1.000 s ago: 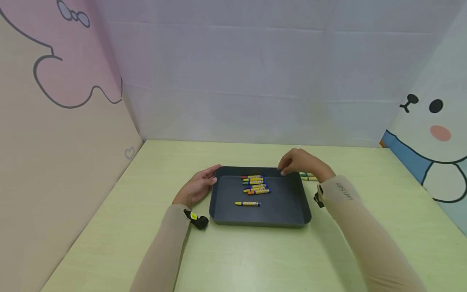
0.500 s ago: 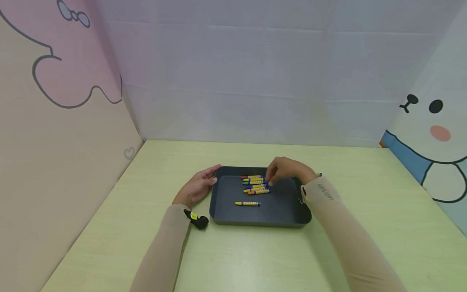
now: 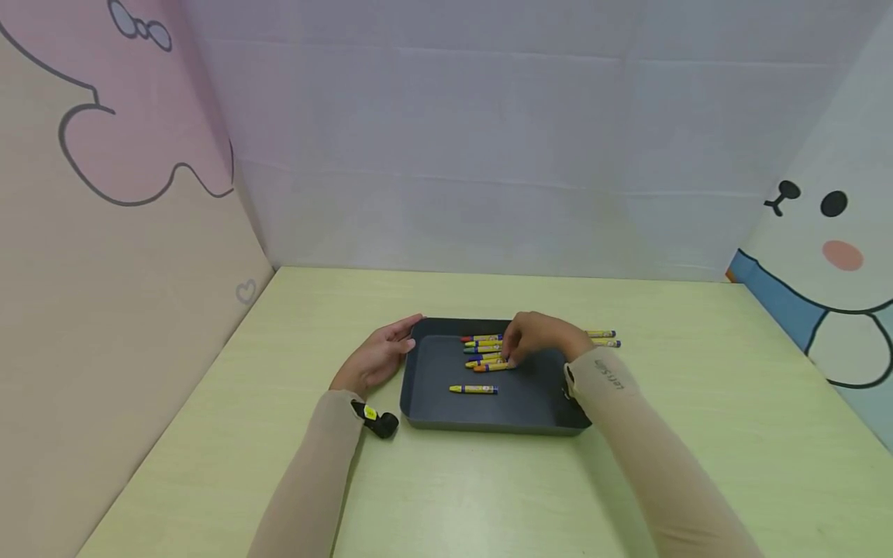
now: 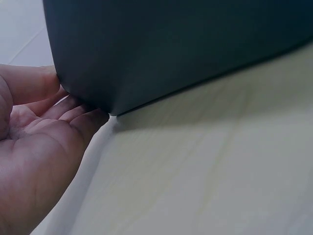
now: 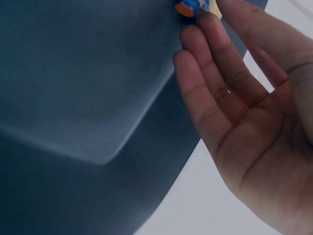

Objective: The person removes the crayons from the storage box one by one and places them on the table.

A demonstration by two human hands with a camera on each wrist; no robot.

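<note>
A dark grey tray (image 3: pixel 530 403) lies in the middle of the green table. A row of several crayons (image 3: pixel 483 346) lies in its far half, and one yellow crayon (image 3: pixel 473 389) lies alone nearer me. My right hand (image 3: pixel 512 353) reaches into the tray with straight fingers. In the right wrist view its fingertips (image 5: pixel 195 29) touch the orange end of a crayon (image 5: pixel 188 7) above the tray floor (image 5: pixel 73 73). My left hand (image 3: pixel 394 341) rests on the table against the tray's far left corner (image 4: pixel 98 93), holding nothing, thumb (image 4: pixel 29 83) by the rim.
Two more crayons (image 3: pixel 603 338) lie on the table just right of the tray's far corner. Cartoon-printed panels wall the table at the left, back and right. A small black and yellow device (image 3: pixel 377 421) sits on my left wrist.
My right hand has moved from the tray's far right corner leftwards and down onto the row of crayons, uncovering the two crayons on the table. The left hand has stayed put.
</note>
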